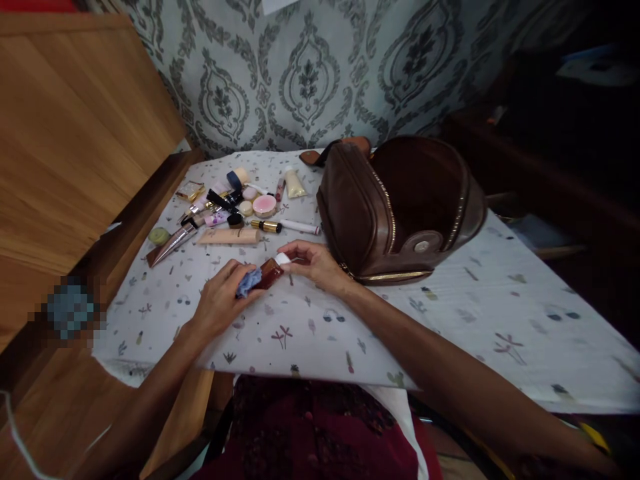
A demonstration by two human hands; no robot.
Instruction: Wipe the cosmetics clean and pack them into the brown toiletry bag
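Observation:
My right hand grips a small brown bottle with a white cap, held low over the patterned white cloth. My left hand is closed on a bluish piece of cloth and presses it against the bottle's lower end. Both hands meet near the middle of the cloth, just left of an open brown leather bag.
Several cosmetics lie scattered at the far left of the cloth: a beige tube, a pink compact, a gold-ended lipstick, a cream bottle. A wooden panel stands at left. Patterned wallpaper rises behind.

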